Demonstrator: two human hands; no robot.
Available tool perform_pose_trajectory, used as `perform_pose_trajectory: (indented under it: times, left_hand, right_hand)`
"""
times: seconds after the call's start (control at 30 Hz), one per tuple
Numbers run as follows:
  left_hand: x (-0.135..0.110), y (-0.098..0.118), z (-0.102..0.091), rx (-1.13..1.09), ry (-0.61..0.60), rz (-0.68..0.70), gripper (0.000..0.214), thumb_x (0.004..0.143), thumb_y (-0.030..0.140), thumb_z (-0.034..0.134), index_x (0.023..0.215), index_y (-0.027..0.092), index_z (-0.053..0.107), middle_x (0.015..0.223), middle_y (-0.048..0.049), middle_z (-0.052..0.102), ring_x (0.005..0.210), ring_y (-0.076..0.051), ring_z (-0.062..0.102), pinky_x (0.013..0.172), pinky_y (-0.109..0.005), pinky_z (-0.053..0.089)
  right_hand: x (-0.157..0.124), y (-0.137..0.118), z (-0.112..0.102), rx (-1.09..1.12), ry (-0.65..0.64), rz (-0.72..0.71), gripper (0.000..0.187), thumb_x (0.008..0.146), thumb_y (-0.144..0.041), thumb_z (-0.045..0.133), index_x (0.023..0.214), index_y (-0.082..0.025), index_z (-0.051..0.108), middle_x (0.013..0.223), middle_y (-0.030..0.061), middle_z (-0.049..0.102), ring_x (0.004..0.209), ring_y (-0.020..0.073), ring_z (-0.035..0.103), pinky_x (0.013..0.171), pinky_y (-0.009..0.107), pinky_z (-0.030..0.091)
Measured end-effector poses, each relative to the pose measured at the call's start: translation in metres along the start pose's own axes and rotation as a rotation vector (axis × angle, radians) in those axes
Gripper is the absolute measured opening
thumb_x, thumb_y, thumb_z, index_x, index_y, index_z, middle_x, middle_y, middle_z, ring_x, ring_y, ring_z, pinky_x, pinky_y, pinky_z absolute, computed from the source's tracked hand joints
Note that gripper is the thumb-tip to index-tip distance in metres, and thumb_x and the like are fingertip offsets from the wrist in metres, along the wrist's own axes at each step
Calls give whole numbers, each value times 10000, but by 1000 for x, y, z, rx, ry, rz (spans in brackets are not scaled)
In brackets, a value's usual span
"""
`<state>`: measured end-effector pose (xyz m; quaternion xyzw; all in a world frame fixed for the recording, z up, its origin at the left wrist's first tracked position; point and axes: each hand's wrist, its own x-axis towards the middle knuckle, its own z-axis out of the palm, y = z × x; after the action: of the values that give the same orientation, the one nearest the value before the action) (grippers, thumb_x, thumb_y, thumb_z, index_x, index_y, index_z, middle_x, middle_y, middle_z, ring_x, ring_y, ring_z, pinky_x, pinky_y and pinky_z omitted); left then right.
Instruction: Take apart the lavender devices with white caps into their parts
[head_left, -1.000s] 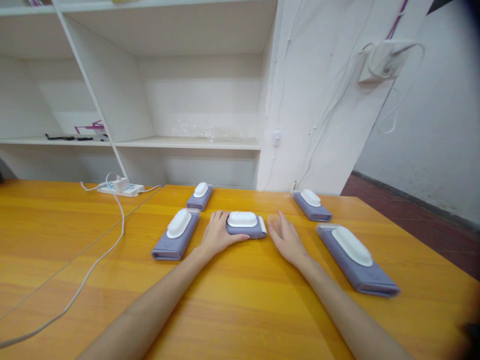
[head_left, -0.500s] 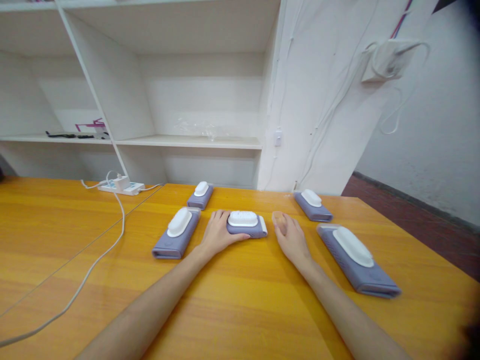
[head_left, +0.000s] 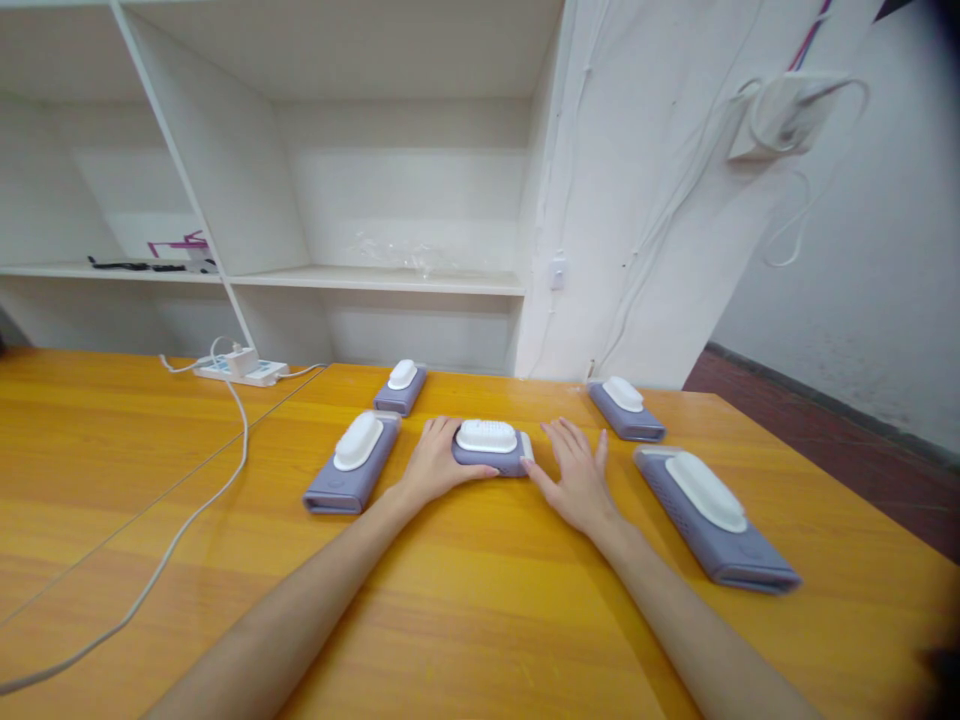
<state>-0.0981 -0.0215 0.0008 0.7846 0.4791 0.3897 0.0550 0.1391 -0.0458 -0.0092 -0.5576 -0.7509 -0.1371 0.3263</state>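
A purple-grey flat pack [head_left: 491, 462] lies crosswise on the table in front of me. On top of it sits a white oval piece [head_left: 486, 436] with a bumpy, brush-like upper face. My left hand [head_left: 441, 463] grips the pack's left end, thumb along the near side and fingers behind. At its right end, where a whitish strip shows, my right hand [head_left: 577, 475] is open with fingers spread. The right thumb tip is at that corner; whether it touches, I cannot tell.
Similar packs with white ovals lie at left [head_left: 354, 463], far left [head_left: 401, 388], far right [head_left: 626, 410] and near right [head_left: 716, 520]. A power strip [head_left: 259, 374] with a white cable [head_left: 196, 520] sits at the back left. White shelving [head_left: 390, 278] stands behind the wooden table [head_left: 465, 620].
My right hand has opened from a curled shape, its fingers now spread and its thumb moved left to the pack's right end. My left hand and the packs stay put.
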Motion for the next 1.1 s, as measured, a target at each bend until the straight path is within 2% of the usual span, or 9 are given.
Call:
perform_pose_trajectory:
  times: [0.13, 0.4, 0.57, 0.7, 0.87, 1.0, 1.1]
  left_hand:
    - [1, -3, 0, -30, -6, 35, 701, 529, 653, 719, 1044, 208, 549, 985, -55, 554, 967, -254, 509, 859, -380, 420]
    - [1, -3, 0, -43, -5, 41, 704, 513, 628, 744, 1049, 214, 552, 984, -49, 561, 970, -255, 513, 853, -378, 422]
    - [2, -3, -1, -56, -20, 57, 719, 505, 645, 737, 1045, 209, 546, 991, -52, 564, 966, -253, 513, 846, -375, 422]
    - [2, -2, -1, -50, -38, 82, 711, 494, 667, 728, 1007, 206, 555, 971, -55, 563, 948, -252, 516, 835, -375, 425]
    - [1, 2, -3, -47, -19, 104, 719, 499, 664, 728, 1027, 208, 554, 980, -56, 555, 953, -249, 511, 849, -378, 424]
    - [1, 5, -5, -44, -23, 119, 727, 501, 661, 730, 1047, 216, 551, 1000, -64, 551, 977, -263, 500, 875, -396, 412]
    - [1, 6, -6, -48, -19, 119, 740, 492, 644, 746, 1067, 223, 547, 1022, -68, 549, 995, -273, 493, 889, -410, 404]
  right_hand:
    - [-1, -3, -3, -1, -72, -68, 635, 773, -624, 494, 1240, -193, 491, 1285, 125, 526, 1268, 327, 354, 1057, 618, -1]
    - [0, -1, -3, 68, -156, -134, 575, 770, -540, 557, 1248, -233, 477, 1197, 94, 598, 1175, 311, 459, 1064, 604, 47]
    - [1, -3, -6, 68, -159, -141, 560, 751, -575, 565, 1189, -232, 512, 1115, 80, 621, 1129, 296, 471, 1066, 572, 74]
    - [2, -7, -12, 24, -134, -143, 600, 697, -623, 590, 1131, -211, 549, 1060, 88, 612, 1086, 291, 468, 1046, 518, 176]
    - [3, -12, -18, -45, -93, -121, 617, 659, -677, 581, 1071, -218, 586, 1052, 120, 588, 1074, 331, 446, 947, 520, 274]
    - [3, -12, -17, -75, -92, -113, 616, 654, -694, 566, 1036, -212, 595, 1098, 138, 565, 1113, 350, 419, 943, 531, 275]
    - [2, -11, -15, -92, -74, -117, 650, 633, -707, 569, 1043, -203, 590, 1130, 149, 553, 1151, 361, 396, 983, 558, 230]
